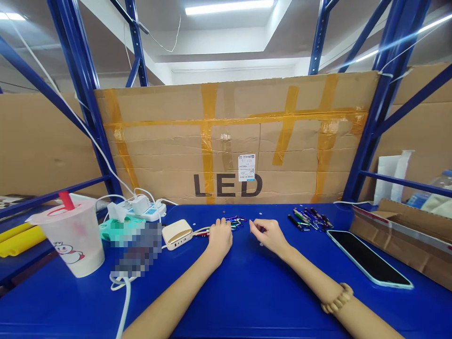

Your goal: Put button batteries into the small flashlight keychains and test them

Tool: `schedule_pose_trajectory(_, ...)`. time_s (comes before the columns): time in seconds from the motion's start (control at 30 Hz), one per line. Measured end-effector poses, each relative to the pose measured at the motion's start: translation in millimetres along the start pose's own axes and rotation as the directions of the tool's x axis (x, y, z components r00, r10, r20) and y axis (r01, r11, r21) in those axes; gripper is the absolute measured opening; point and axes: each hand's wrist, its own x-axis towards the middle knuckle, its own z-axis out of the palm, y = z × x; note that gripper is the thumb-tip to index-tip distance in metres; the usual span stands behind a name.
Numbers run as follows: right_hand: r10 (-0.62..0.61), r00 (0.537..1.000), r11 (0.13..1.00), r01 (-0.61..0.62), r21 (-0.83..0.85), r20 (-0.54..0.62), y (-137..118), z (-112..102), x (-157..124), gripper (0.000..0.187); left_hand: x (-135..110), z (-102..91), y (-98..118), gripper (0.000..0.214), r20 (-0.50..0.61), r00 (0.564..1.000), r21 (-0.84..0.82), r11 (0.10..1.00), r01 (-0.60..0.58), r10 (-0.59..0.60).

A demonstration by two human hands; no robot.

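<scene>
My left hand [221,238] rests on the blue tabletop with its fingers curled down at the edge of a small pile of slim, shiny coloured pieces [237,220]. Its fingertips are partly hidden, so what they hold cannot be made out. To the right of that pile is my right hand [269,234], thumb and fingers drawn together; anything between them is too small to name. A larger group of similar slim pieces [312,219], blue, green and dark, lies farther right, apart from both hands. Tiny pale bits are scattered on the table nearby.
Left of my hands are a cream box [177,234] with a cable, a power strip [151,210], a teal packet [122,228] and a drink cup [72,235]. A phone [369,259] and an open cardboard box [406,235] lie right. Cardboard [162,150] stands behind.
</scene>
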Motion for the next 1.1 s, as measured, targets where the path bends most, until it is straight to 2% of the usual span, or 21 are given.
schedule_pose_trajectory(0.1, -0.232, 0.972, 0.968, 0.235, -0.091, 0.045, -9, 5, -4, 0.043, -1, -0.1, 0, 0.028, 0.02, 0.999, -0.052, 0.998, -0.034, 0.035)
schedule_pose_trajectory(0.2, -0.322, 0.941, 0.939, 0.331, -0.093, 0.102, -12, 8, -5, 0.041, -2, 4.7, 3, 0.024, -0.013, 0.99, -0.19, 0.971, -0.143, 0.144)
schedule_pose_trajectory(0.3, -0.273, 0.95, 0.953, 0.289, -0.09, 0.152, -11, 3, -3, 0.037, -4, 14.8, 10, 0.016, -0.091, 0.97, -0.344, 0.907, -0.244, 0.226)
schedule_pose_trajectory(0.4, -0.143, 0.972, 0.98, 0.165, -0.107, 0.189, -8, -5, 0, 0.029, -4, 25.1, 17, 0.01, -0.161, 0.961, -0.548, 0.789, -0.278, 0.226)
schedule_pose_trajectory(0.5, -0.066, 0.977, 0.987, 0.094, -0.133, 0.201, -6, -12, 3, 0.024, -2, 30.4, 20, 0.02, -0.147, 0.978, -0.762, 0.613, -0.208, 0.15)
schedule_pose_trajectory(0.6, -0.067, 0.982, 0.985, 0.094, -0.144, 0.179, -4, -15, 4, 0.019, 2, 31.8, 20, 0.021, -0.087, 0.995, -0.922, 0.374, -0.101, 0.054)
schedule_pose_trajectory(0.7, -0.066, 0.986, 0.988, 0.086, -0.128, 0.156, -5, -14, 3, 0.014, 7, 33.8, 20, 0.024, 0.008, 1.0, -0.994, 0.111, 0.007, 0.012)
schedule_pose_trajectory(0.8, -0.095, 0.979, 0.992, 0.109, -0.068, 0.183, -8, -11, 0, 0.015, 10, 35.7, 19, 0.036, 0.064, 0.998, -0.995, -0.077, 0.064, 0.008)
schedule_pose_trajectory(0.93, -0.121, 0.954, 0.992, 0.122, 0.012, 0.273, -9, -8, -5, 0.026, 11, 31.9, 15, 0.044, 0.158, 0.987, -0.963, -0.218, 0.16, 0.026)
schedule_pose_trajectory(1.1, -0.034, 0.934, 0.999, 0.018, 0.049, 0.355, 3, -8, -5, 0.027, 13, 26.8, 12, 0.038, 0.226, 0.973, -0.935, -0.267, 0.231, 0.05)
